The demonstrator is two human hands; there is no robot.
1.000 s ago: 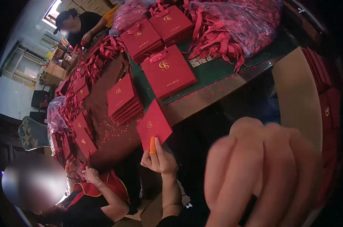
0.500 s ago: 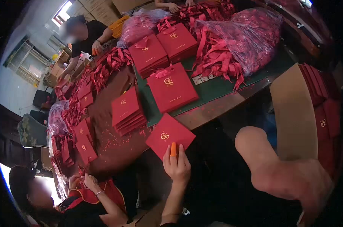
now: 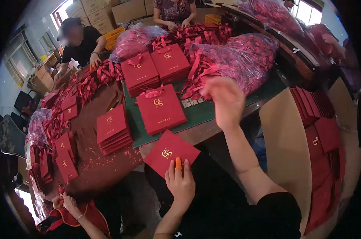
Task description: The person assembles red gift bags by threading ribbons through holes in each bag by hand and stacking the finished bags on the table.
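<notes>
My left hand (image 3: 180,183), with an orange finger cot on one finger, is closed on a small red paper bag (image 3: 158,155) with a gold logo. Its fingers lie over the bag's front, and the thumb is hidden. Raised at the table's edge, my right hand (image 3: 227,99) is smeared by motion, so its fingers are unclear. Behind it in view lies a clear plastic sack of red ribbons (image 3: 254,59). Beyond the held bag, a stack of red bags with a ribbon bow (image 3: 160,111) lies on a green mat (image 3: 138,137).
Two more bag stacks (image 3: 172,63) sit farther back, and another stack (image 3: 113,127) stands on the brown table cover (image 3: 88,167). At right is an open carton (image 3: 282,139) beside rows of red bags (image 3: 328,139). Several co-workers handle things around the table.
My right hand has swung from the lower right up and left toward the ribbon sack. My left hand still holds the bag. The view has shifted, showing more of the carton.
</notes>
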